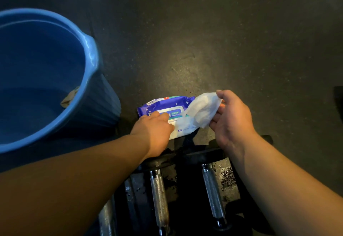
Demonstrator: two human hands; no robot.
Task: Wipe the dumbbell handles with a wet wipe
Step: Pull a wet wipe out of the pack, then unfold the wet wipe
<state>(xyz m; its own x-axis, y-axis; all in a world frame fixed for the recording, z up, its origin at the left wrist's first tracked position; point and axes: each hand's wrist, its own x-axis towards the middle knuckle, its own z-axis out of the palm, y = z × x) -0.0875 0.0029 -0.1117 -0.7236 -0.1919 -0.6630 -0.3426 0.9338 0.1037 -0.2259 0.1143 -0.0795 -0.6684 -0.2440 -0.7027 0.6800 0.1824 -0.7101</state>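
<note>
A dark, speckled rubber floor (222,40) fills the view beyond the hands, dimly lit with a soft bright patch just ahead of them, a thin seam crossing it far above, and a large blue plastic bucket (89,53) standing to their left.
</note>
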